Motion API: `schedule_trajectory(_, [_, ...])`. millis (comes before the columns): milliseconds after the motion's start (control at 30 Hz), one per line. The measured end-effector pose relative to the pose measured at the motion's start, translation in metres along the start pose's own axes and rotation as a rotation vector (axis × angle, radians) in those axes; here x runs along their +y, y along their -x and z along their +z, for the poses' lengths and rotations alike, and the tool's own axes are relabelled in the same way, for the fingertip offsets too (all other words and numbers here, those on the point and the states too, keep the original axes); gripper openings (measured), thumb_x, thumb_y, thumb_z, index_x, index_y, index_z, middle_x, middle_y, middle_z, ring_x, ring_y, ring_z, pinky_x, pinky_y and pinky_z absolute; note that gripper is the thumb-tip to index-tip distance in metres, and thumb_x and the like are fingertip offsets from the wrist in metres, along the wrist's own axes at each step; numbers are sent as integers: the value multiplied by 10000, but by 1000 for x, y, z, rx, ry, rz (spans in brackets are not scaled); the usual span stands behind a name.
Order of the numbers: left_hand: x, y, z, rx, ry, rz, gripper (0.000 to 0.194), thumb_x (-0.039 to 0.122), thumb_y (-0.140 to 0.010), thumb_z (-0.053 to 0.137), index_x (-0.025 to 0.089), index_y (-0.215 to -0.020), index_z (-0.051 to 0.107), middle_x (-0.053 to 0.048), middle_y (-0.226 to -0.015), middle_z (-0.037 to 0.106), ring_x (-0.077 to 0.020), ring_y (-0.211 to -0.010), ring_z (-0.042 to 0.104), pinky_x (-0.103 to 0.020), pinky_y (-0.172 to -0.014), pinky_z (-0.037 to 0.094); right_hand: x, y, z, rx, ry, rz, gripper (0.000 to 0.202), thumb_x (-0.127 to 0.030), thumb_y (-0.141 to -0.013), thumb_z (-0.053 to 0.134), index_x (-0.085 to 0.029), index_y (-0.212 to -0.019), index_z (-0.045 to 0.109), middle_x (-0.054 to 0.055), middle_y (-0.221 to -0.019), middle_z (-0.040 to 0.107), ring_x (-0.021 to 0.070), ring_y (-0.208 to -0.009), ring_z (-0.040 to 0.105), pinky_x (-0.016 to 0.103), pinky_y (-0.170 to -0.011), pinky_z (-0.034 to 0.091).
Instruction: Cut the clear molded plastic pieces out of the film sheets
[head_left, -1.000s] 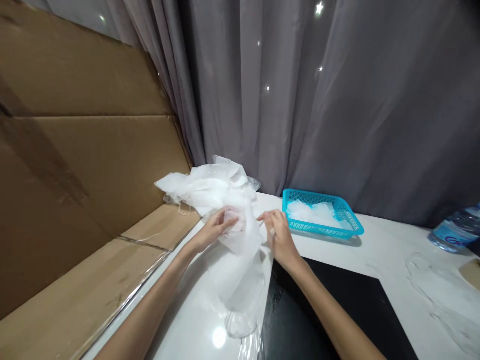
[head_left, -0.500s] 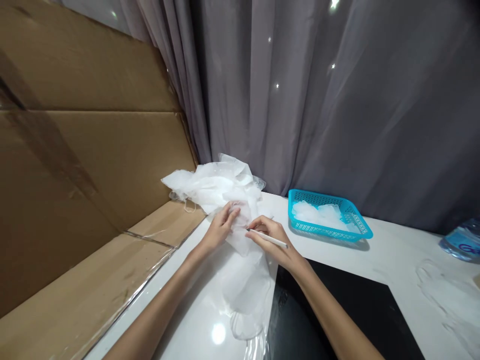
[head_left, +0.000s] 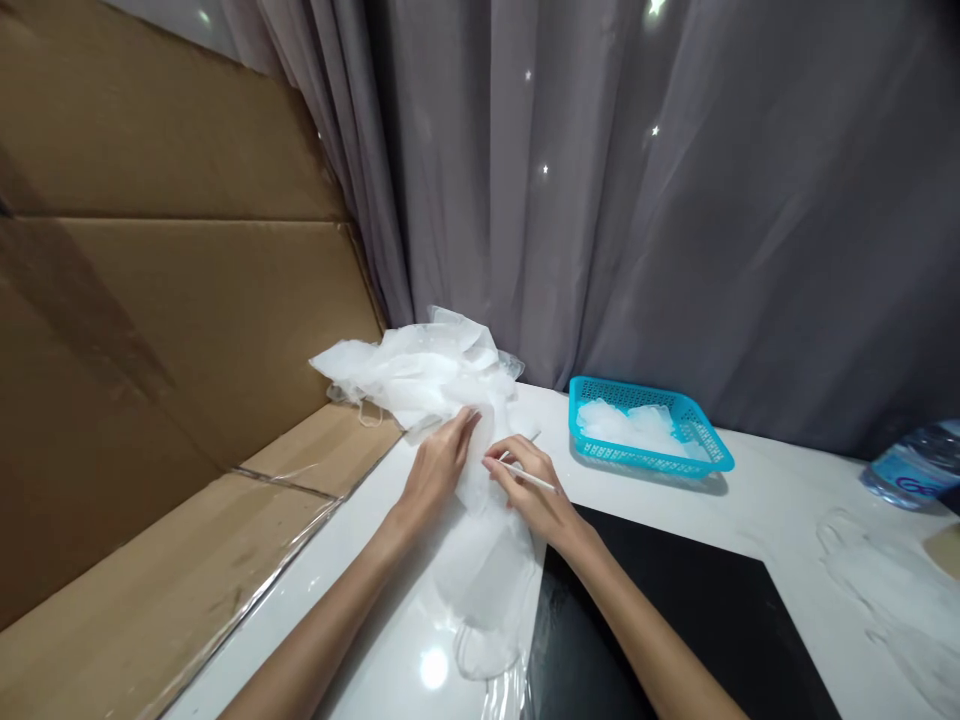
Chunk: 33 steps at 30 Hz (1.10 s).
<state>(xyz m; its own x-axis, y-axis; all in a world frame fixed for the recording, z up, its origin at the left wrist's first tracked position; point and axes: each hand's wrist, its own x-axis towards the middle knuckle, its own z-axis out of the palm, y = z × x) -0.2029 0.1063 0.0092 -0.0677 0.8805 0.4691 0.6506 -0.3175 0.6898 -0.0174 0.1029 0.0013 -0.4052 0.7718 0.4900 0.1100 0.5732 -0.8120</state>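
- Fingers of the right hand are pinched round a slim white stick
- left hand has its fingers closed on a filmy white sheet, basically 9 o'clock from the right fingertips
- blue basket's at the right hand's 2 o'clock

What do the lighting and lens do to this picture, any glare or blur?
In the head view: a round glare spot on the white tabletop; washed-out folds in the white material; a soft shadow beside the blue basket; the bottle leaning, apparently stretched at the edge.
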Motion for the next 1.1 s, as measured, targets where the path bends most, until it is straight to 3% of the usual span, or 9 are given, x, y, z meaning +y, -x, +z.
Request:
schedule_trajectory(133, [3, -4, 4, 35, 101, -86, 328, 524, -1023, 477, 214, -1053, 581, 11, -742, 587, -189, -630, 577, -300, -641, 570, -2, -4, -9, 154, 93, -24, 427, -377, -1124, 330, -235, -866, 640, 67, -989, 619, 241, -1046, 610, 418, -1025, 484])
schedule_trajectory(300, [27, -7, -2, -1, 251, -120, 450, 662, -977, 494, 215, -949, 539, 42, -734, 448, -130, -569, 458, -248, -506, 576, 2, 2, -30, 117, 175, -38, 321, -333, -1101, 365, -235, -997, 653, 90, -1021, 640, 282, -1054, 588, 467, -1000, 488])
schedule_trajectory(400, [59, -15, -17, -91, 313, -96, 483, 681, -950, 559, 199, -984, 580, 41, -727, 436, -117, -558, 436, -210, -452, 525, 5, 13, -47, 94, 208, -16, 241, -332, -1059, 495, -240, -1225, 643, 122, -1208, 634, 304, -1191, 574, 494, -1072, 461])
schedule_trajectory(567, [127, -36, -43, -366, 387, 11, 406, 594, -971, 618, 191, -954, 657, 30, -702, 496, -96, -526, 436, -165, -406, 397, -6, 14, -79, 59, 166, 92, 801, -457, -891, 781, -345, -1585, 397, 113, -1511, 506, 302, -1202, 538, 507, -1078, 466])
schedule_trajectory(700, [174, -42, -50, -532, 488, 64, 360, 545, -993, 600, 195, -1024, 681, 27, -694, 554, -96, -498, 456, -180, -398, 362, -21, 5, -105, 75, -10, 159, 1107, -523, -710, 918, -369, -1627, 318, 111, -1605, 423, 277, -1199, 531, 478, -1082, 457])
schedule_trajectory(800, [195, -43, -49, -585, 532, 63, 340, 531, -989, 611, 199, -984, 680, 32, -677, 536, -99, -501, 458, -189, -399, 344, -29, 9, -126, -4, -257, 205, 913, -568, -716, 900, -315, -1498, 501, 91, -1395, 601, 252, -1131, 598, 418, -1022, 484])
schedule_trajectory(867, [201, -44, -47, -624, 530, 59, 340, 534, -983, 624, 197, -968, 672, 36, -671, 513, -97, -506, 443, -190, -403, 331, -35, 19, -138, -111, -360, 246, 649, -603, -726, 879, -239, -1226, 680, 42, -1047, 692, 227, -941, 642, 371, -901, 521])
schedule_trajectory(933, [201, -49, -45, -639, 513, 58, 351, 540, -980, 625, 191, -972, 662, 31, -690, 508, -99, -526, 440, -192, -419, 330, -40, 31, -150, -154, -374, 269, 561, -618, -691, 894, -203, -1017, 704, 2, -845, 653, 203, -803, 625, 335, -794, 528])
schedule_trajectory(1100, [170, -64, -40, -642, 400, 11, 374, 564, -975, 615, 196, -984, 678, -1, -773, 564, -138, -630, 502, -208, -493, 375, -58, 54, -179, -5, -403, 318, 602, -684, -759, 826, -217, -1086, 635, 21, -897, 682, 197, -781, 653, 300, -707, 539])
